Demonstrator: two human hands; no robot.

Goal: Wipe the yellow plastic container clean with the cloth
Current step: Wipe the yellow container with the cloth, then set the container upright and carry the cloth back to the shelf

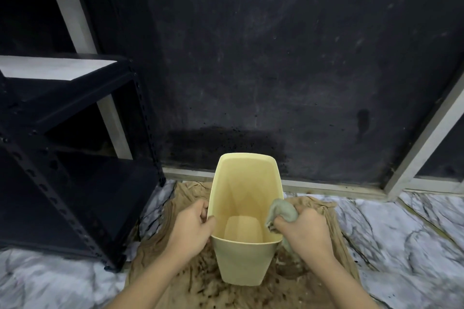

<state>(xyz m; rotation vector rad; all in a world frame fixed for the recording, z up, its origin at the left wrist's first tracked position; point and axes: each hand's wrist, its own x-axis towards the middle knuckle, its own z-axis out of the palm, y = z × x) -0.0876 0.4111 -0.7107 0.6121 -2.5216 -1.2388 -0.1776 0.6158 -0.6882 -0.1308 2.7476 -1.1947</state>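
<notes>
A tall pale yellow plastic container [242, 262] stands open-topped in the lower middle, and its inside looks bare. My left hand [192, 229] grips its left rim, thumb over the edge. My right hand [305, 232] is closed on a bunched grey-green cloth [282, 212], pressing it against the container's right rim and upper inner wall. Part of the cloth hangs below my hand outside the right wall.
The container rests on a crumpled brown sheet [175, 278] scattered with dark crumbs, over a marble-patterned floor [401, 246]. A black metal shelf rack [75, 158] stands close at the left. A dark wall panel [276, 70] with a pale frame rises just behind.
</notes>
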